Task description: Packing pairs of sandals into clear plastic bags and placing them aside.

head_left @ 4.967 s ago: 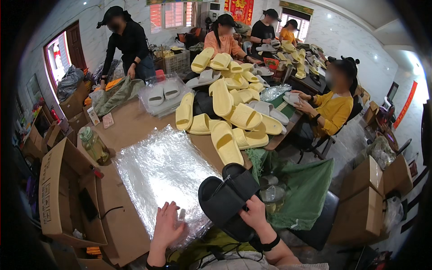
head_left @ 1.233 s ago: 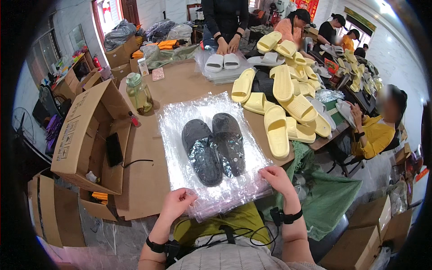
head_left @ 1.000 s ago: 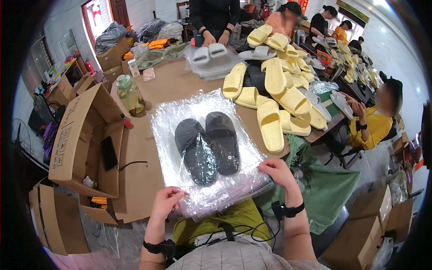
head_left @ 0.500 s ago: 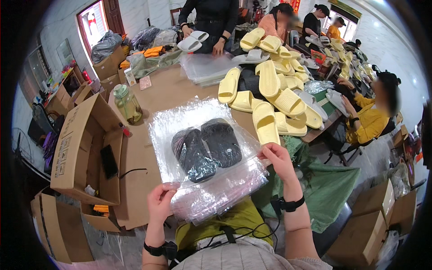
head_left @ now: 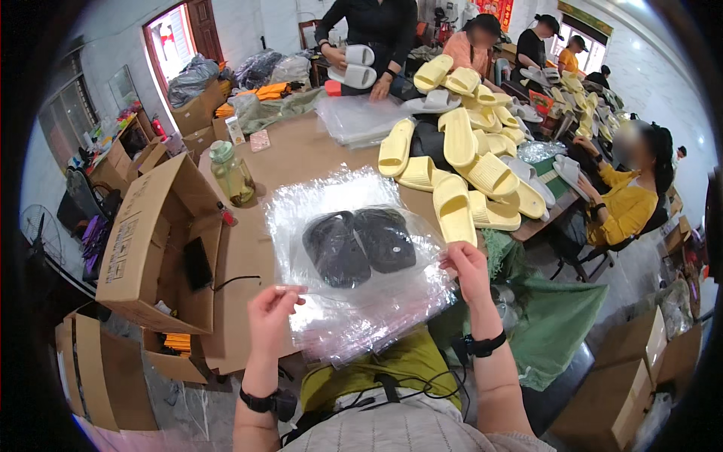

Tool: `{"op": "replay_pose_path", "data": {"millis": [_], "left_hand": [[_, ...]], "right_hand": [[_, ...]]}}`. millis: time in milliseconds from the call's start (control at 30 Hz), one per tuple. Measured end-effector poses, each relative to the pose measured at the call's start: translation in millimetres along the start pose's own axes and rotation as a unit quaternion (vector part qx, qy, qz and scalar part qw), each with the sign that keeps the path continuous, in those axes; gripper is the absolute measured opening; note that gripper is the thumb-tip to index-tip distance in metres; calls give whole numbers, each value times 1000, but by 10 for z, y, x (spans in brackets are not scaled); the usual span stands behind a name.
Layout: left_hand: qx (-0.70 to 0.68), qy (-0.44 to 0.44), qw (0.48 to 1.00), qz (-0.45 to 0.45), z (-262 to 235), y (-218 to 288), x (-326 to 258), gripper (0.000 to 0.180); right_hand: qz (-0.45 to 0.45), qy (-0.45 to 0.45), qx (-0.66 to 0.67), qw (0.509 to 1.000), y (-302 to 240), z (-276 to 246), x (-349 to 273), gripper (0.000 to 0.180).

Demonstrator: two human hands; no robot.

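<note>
A pair of black slippers (head_left: 335,252) lies side by side inside a clear plastic bag (head_left: 418,277), at the middle of the table's near end. My left hand (head_left: 273,310) pinches the near left corner of the bag between thumb and fingers. At its near right corner, my right hand (head_left: 468,265) grips the film the same way. Between my hands the bag's near edge is stretched out. Beneath it rests a stack of shiny clear bags (head_left: 346,335), overhanging the table edge toward me.
Yellow slippers (head_left: 452,207) are heaped on the right, with several grey ones. An open carton (head_left: 124,252) holding a black phone (head_left: 197,264) stands left, near a bottle (head_left: 232,175). Across the table, a co-worker holds grey slippers (head_left: 352,75) beside flat clear bags (head_left: 354,124).
The black slippers now sit a little farther from me in the bag, and its near edge looks more spread. The co-worker opposite has turned the grey slippers. My view has shifted slightly left.
</note>
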State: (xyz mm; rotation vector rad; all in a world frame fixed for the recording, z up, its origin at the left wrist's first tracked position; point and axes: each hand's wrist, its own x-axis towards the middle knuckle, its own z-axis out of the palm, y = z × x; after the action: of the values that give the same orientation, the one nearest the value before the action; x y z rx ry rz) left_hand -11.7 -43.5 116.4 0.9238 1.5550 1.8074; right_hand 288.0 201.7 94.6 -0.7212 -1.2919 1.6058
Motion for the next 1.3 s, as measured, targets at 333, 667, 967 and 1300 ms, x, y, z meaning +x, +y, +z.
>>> {"op": "replay_pose_path", "data": {"millis": [333, 667, 967, 1300], "left_hand": [[-75, 39, 996, -22, 223, 327, 219, 14], [-87, -53, 995, 21, 264, 300, 283, 39], [-62, -74, 983, 156, 271, 217, 425, 64], [66, -115, 973, 190, 376, 88, 308, 111]], "right_hand": [[3, -23, 145, 989, -206, 204, 224, 14], [57, -45, 258, 963, -408, 275, 468, 10], [63, -37, 251, 965, -466, 295, 515, 9], [97, -30, 279, 955, -376, 322, 496, 8]]}}
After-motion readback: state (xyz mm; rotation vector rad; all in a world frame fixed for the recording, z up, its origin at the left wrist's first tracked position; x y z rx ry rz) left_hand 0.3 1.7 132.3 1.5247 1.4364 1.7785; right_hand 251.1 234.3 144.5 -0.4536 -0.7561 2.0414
